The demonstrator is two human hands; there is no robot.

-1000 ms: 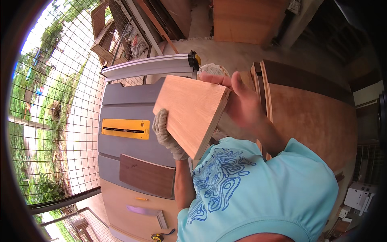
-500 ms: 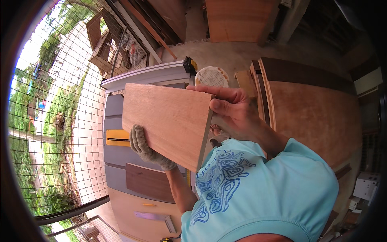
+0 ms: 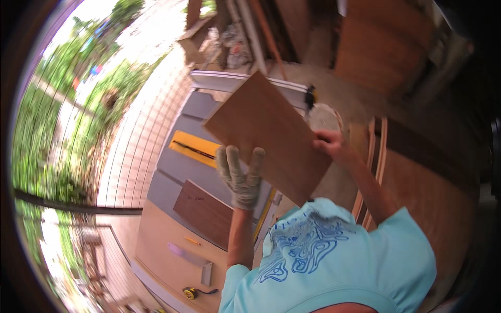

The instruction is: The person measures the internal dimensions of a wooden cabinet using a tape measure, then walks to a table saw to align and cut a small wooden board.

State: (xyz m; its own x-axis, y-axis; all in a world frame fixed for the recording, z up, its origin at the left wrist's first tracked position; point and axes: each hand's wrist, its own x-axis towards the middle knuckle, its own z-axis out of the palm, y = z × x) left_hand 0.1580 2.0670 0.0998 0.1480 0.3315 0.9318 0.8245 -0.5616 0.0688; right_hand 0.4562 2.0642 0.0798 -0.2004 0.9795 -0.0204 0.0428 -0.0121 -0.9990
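A flat brown wooden board is held up tilted over the table saw. My bare right hand pinches its right edge between thumb and fingers. My left hand, in a pale work glove, is open at the board's lower left edge with fingers apart; whether it touches the wood I cannot tell. Beneath lies the grey saw table with a yellow insert plate and its dark blade slot. A darker wooden piece with a handwritten mark rests on the table nearer me.
On the tan surface lie a pencil, a square with a metal blade and a yellow tape measure. A rail crosses the saw's far side. A white round stool top and large plywood sheets stand right. Wire mesh borders the left.
The board has turned and tilted, showing a darker face. My left hand has let go of its grip, fingers now spread. The view has swung, shifting the saw rightward.
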